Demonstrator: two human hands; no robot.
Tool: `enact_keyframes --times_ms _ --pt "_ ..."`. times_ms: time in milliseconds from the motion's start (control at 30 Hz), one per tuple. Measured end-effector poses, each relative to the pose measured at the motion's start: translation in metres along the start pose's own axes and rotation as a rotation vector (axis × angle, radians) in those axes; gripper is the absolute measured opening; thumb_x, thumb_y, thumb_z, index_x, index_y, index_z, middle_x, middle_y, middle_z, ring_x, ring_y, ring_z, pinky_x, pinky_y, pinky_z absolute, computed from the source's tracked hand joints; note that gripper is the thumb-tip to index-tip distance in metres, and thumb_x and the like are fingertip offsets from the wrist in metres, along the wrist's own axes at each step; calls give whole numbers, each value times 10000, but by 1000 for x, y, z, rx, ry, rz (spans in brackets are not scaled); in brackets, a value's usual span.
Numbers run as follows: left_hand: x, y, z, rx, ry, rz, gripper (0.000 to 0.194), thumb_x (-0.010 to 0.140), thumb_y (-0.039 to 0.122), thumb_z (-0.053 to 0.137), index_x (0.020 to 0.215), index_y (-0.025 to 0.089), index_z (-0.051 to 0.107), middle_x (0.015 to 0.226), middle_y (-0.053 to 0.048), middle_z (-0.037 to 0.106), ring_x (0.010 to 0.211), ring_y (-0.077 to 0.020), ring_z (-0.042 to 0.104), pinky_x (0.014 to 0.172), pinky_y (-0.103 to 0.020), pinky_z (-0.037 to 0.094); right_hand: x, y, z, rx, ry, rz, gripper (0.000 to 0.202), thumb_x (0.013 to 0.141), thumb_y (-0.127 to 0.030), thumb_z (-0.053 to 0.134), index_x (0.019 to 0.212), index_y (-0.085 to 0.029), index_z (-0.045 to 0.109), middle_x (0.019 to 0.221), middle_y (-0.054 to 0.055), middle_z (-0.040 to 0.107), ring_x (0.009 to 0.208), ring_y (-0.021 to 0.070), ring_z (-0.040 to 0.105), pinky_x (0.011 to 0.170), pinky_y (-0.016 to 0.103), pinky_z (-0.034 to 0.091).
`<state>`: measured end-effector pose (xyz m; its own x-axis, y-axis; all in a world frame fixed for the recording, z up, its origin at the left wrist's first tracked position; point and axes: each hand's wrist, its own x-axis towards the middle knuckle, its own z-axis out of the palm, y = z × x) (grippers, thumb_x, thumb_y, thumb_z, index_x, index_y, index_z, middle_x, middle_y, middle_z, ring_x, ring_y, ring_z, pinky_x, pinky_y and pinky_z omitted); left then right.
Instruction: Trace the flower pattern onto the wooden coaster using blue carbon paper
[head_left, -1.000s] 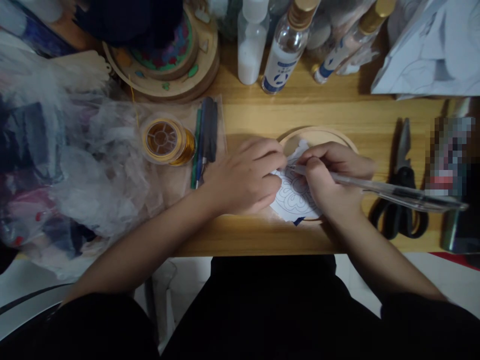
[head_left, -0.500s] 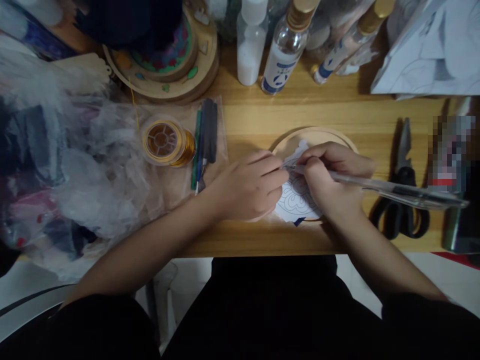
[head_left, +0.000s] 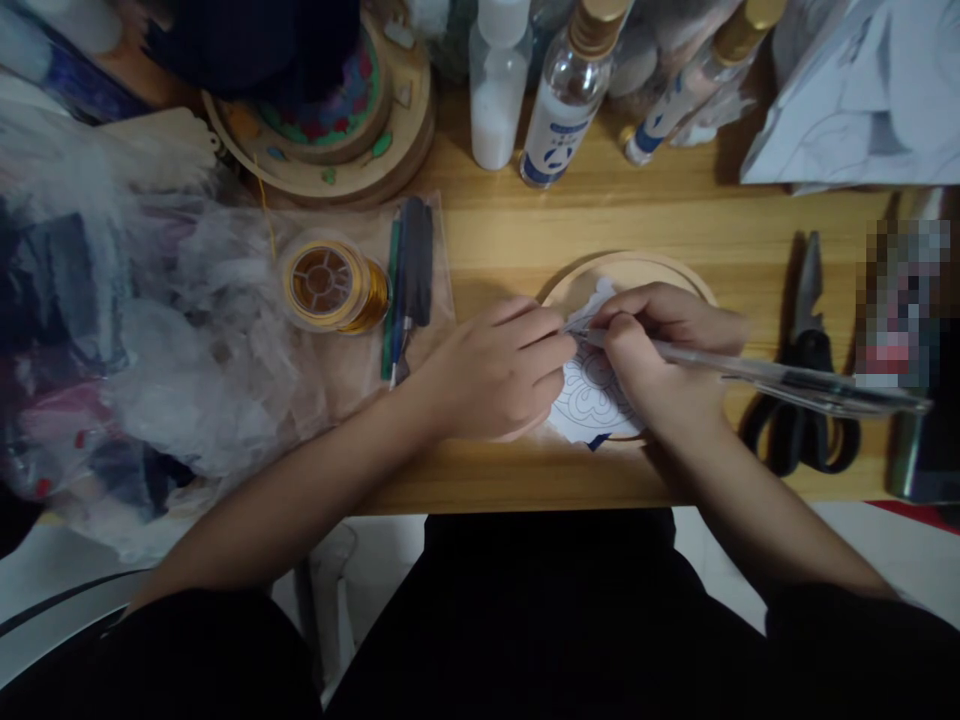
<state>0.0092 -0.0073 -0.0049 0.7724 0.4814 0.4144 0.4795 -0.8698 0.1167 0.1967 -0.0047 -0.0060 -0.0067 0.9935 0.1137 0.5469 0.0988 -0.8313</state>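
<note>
My right hand (head_left: 664, 350) is closed round a pen (head_left: 787, 375) with a clear barrel, its back end pointing right. The pen's tip end meets a white paper (head_left: 589, 400) printed with a curly line pattern. That paper lies over a round wooden disc (head_left: 664, 264), and a small dark blue corner (head_left: 598, 441) sticks out under its lower edge. My left hand (head_left: 517, 370) rests on the paper's left side, fingers bent and slightly apart, fingertips close to the pen tip. Its thumb is hidden.
Black-handled scissors (head_left: 806, 380) lie right of the disc. To the left are a spool of golden thread (head_left: 334, 285), dark pen-like tools (head_left: 415, 265) and crumpled plastic bags (head_left: 187, 350). Bottles (head_left: 562, 120) and stacked wooden discs (head_left: 409, 150) stand along the back.
Both hands keep nearly the same pose, with the pen shifted very slightly. The whole view has moved a little.
</note>
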Motion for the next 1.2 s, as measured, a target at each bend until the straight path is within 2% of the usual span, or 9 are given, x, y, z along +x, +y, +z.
enact_keyframes --times_ms 200,467,1200 --pt "1 0 1 41 66 19 233 911 175 530 705 176 641 863 -14 722 873 -194 629 773 -325 502 0 -1 1 16 13 9 137 739 -198 576 667 -195 693 560 -35 621 506 106 537 518 253 419" --pt "-1 0 1 -26 54 10 207 905 169 538 724 147 635 857 -49 711 877 -204 612 764 -347 489 1 0 1 35 22 12 158 735 -166 553 652 -198 684 552 -37 620 499 104 550 509 241 426" --pt "-2 0 4 -45 48 -1 189 906 176 535 749 143 635 879 -53 697 921 -205 595 805 -350 491 2 0 2 83 62 56 170 715 -126 529 636 -202 659 553 -43 609 487 104 541 480 245 419"
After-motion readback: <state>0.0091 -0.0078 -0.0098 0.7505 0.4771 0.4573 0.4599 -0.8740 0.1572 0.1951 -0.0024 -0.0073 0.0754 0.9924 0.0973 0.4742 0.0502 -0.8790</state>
